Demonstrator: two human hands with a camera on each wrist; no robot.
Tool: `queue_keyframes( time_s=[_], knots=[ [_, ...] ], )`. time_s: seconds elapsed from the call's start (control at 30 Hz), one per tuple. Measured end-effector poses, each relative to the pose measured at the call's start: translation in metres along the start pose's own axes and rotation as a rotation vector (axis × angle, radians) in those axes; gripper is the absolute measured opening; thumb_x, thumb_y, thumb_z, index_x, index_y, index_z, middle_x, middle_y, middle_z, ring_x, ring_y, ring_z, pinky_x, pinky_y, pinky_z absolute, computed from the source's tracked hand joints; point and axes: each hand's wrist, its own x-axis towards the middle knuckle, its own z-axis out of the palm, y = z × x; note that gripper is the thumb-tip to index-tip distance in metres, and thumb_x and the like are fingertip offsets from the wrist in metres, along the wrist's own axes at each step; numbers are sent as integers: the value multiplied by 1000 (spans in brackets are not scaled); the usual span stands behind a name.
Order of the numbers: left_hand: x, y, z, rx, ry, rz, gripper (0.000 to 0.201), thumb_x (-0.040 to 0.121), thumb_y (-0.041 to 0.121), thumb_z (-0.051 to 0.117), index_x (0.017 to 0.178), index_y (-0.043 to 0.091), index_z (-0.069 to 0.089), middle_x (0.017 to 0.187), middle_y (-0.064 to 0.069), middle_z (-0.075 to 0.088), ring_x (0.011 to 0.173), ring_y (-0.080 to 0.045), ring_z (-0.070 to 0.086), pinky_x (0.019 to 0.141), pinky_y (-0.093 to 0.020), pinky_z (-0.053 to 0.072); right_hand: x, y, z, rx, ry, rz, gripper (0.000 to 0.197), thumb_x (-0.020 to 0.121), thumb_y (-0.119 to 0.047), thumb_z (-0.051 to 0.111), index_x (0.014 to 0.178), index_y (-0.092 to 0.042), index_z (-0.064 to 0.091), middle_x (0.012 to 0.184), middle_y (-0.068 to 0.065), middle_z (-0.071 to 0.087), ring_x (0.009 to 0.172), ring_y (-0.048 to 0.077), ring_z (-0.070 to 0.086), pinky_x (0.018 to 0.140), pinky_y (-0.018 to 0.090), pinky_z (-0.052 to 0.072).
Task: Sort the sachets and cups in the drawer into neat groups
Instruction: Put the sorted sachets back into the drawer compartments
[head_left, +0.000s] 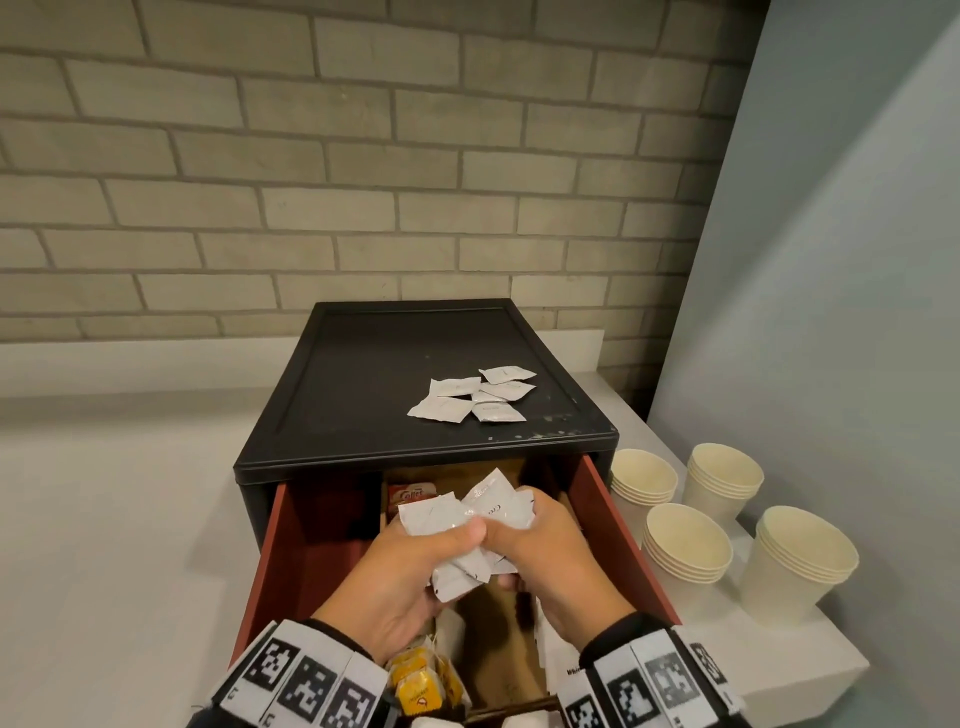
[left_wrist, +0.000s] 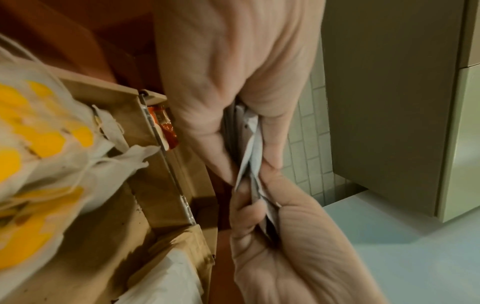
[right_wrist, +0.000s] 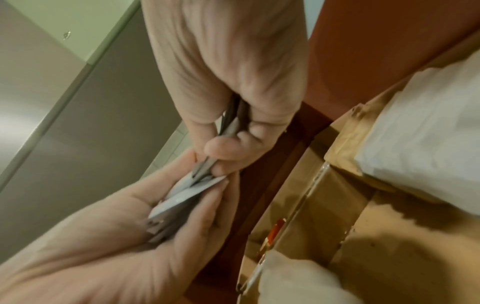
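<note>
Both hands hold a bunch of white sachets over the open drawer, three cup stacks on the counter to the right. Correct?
Almost. Four paper cup stacks stand on the counter, not three; the head view shows it. The rest holds: the left hand and right hand both grip the white sachets over the open drawer.
</note>
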Motion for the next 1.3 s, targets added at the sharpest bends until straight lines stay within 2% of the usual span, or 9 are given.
queue_keyframes(
  time_s=[0.17, 0.33, 0.47, 0.67, 0.9, 1.03, 1.13, 1.2, 1.3],
  knots=[
    [3, 6, -6, 14, 92, 4, 53, 80, -13, 58, 128, 7, 50, 119, -23, 60, 98, -36, 63, 48, -31, 55, 0, -11, -11, 201, 6, 143, 19, 94, -18, 53, 112, -22, 49, 94, 1, 56, 76, 15, 59, 48, 21, 47],
    [5, 7, -9, 8, 88, 7, 62, 77, -22, 47, 130, 11, 46, 122, -20, 56, 106, -37, 58, 62, -38, 51, 3, -13, -22, 137, 55, 13, 22, 94, -21, 52, 116, -22, 52, 114, 4, 58, 89, 22, 61, 50, 18, 45],
    [6, 8, -12, -78, 3, -24, 85, 54, -19, 48, 134, 13, 43, 127, -23, 51, 106, -41, 57, 54, -38, 54, -3, -13, -19, -8, -46, -77, 13, 92, -19, 56, 100, -28, 52, 98, -4, 58, 80, 14, 61, 52, 13, 46],
    [2, 10, -10, -164, 28, -2, 67, 73, -19, 37, 133, 11, 43, 124, -26, 53, 84, -33, 59, 41, -29, 49, -5, -12, -16, -84, -98, -99, 23, 85, -14, 66, 101, -25, 54, 101, -2, 61, 85, 16, 66, 53, 15, 46],
    [6, 6, -3, 381, 268, 275, 44, 82, -2, 64, 116, 20, 49, 110, -12, 55, 98, -31, 59, 53, -29, 48, -4, -11, -23, -82, -93, -45, 40, 80, -3, 66, 104, -32, 52, 106, 3, 54, 81, 21, 65, 53, 19, 48],
    [-4, 0, 2, 642, 39, 431, 49, 69, 30, 80, 106, 23, 49, 95, -2, 58, 77, -8, 60, 54, -13, 49, -4, -9, -18, 35, -191, 25, 19, 83, -3, 63, 92, -19, 58, 92, 10, 61, 61, 12, 59, 42, 17, 40],
    [-3, -4, 2, 506, -144, 332, 98, 27, 57, 89, 108, 19, 49, 89, -5, 64, 69, -13, 64, 58, -26, 53, -5, -8, -15, 147, -200, -2, 3, 90, -12, 58, 88, -12, 60, 84, 8, 62, 59, 10, 58, 45, 17, 43],
    [0, -4, -1, 423, -182, 297, 107, 18, 48, 93, 110, 17, 48, 87, -9, 63, 65, -16, 63, 54, -28, 53, -6, -9, -15, 204, -200, -16, 17, 93, -20, 53, 96, -6, 62, 90, 11, 66, 70, 18, 63, 53, 23, 50],
    [-5, 0, 1, 401, -195, 264, 88, 39, 25, 95, 112, 17, 47, 89, -14, 62, 60, -16, 61, 49, -27, 51, -7, -11, -17, 265, -208, 0, 29, 96, -26, 45, 104, -4, 64, 94, 10, 70, 80, 18, 68, 55, 23, 53]
  ],
)
